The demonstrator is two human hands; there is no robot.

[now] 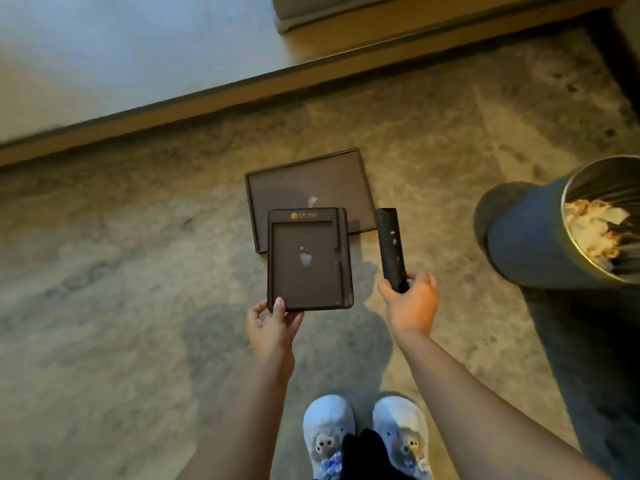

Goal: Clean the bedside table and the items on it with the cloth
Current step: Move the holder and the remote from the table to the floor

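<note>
My left hand [273,323] grips the near left corner of a dark brown notepad holder [308,261], held flat above the carpet. My right hand [410,299] holds the near end of a long black remote control [390,247], which points away from me. A larger dark rectangular tray [311,185] lies on the carpet beyond both, partly covered by the holder. No cloth and no bedside table are in view.
A dark waste bin [540,230] with a metal liner and crumpled paper inside leans at the right. A wooden bed base edge [242,95] runs across the back, white bedding above it. My slippered feet [367,434] stand on the patterned carpet.
</note>
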